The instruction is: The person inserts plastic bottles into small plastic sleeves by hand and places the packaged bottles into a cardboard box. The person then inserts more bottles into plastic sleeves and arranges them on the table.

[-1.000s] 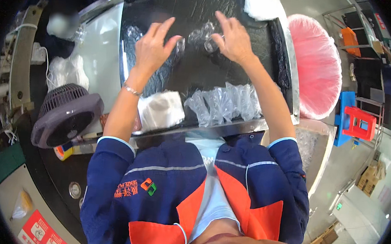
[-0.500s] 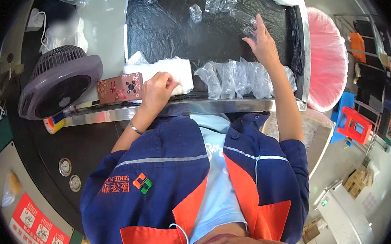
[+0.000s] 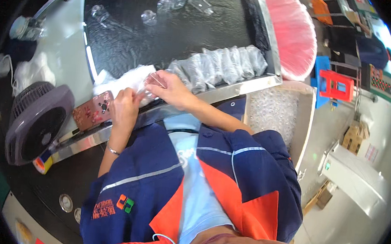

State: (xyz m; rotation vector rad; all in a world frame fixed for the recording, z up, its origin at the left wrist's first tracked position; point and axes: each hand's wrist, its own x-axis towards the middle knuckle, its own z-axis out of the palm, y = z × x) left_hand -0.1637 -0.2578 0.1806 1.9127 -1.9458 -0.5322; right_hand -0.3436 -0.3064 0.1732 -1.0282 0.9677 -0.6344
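Observation:
My right hand (image 3: 172, 92) is closed on a clear plastic piece (image 3: 154, 79), over the table's near edge. Close beside it, my left hand (image 3: 125, 108) has its fingers pinched together; what they hold is hidden. Under and behind both hands lies a stack of thin white plastic bags (image 3: 127, 79). To the right, several clear parts in plastic bags (image 3: 222, 67) lie in a row along the metal edge. Farther back on the black sheeting (image 3: 128, 40) are loose clear pieces, among them a flat rectangular one (image 3: 201, 4) and a small rounded one (image 3: 149, 17).
A phone in a patterned brown case (image 3: 92, 110) and a grey fan (image 3: 37, 122) stand left of my left hand. A roll of tape (image 3: 43, 163) is below the fan. On the right are a box of clear pieces (image 3: 273, 111), a pink-lined container (image 3: 292, 36) and a red stool (image 3: 336, 85).
My right hand has come from the far right of the table back toward my left hand, now with a clear piece in it. The whole view has turned and shifted.

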